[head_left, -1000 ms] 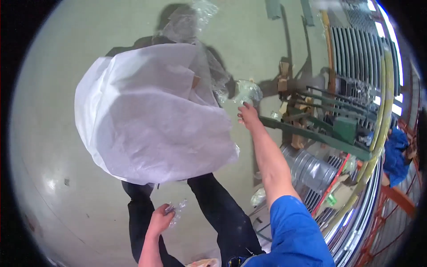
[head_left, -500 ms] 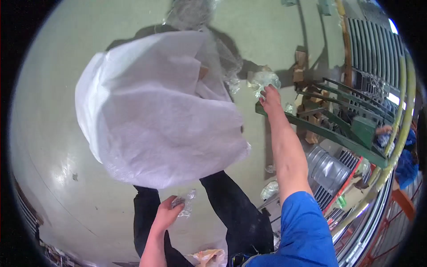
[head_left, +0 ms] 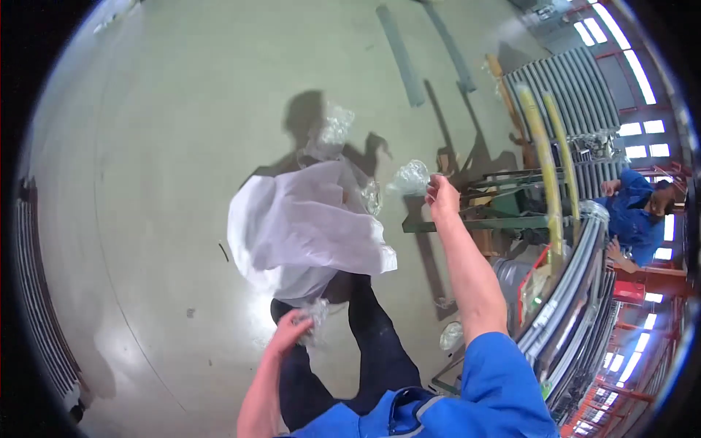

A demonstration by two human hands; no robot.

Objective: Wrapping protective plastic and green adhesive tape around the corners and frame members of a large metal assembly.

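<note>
A large white sack (head_left: 292,219) stands on the floor in front of my legs, with clear plastic film (head_left: 334,131) bulging past its far side. My left hand (head_left: 293,325) is closed on a crumpled piece of clear plastic film (head_left: 318,314) at the sack's near edge. Out to the right, my right hand (head_left: 443,198) grips a bigger crumpled wad of clear film (head_left: 410,178). This wad hangs from its fingertips, apart from the sack and beside a green metal frame (head_left: 475,224).
Grey tubes (head_left: 577,285) lie bundled along the right, near yellow posts (head_left: 542,160). Beyond them is a co-worker in blue (head_left: 635,215). More film (head_left: 451,336) lies on the floor by my right leg. Dark bars (head_left: 45,292) line the left edge.
The view has lifted and now takes in more floor and the co-worker. My right hand now holds up film near where film lay by the green frame. The left hand keeps its piece.
</note>
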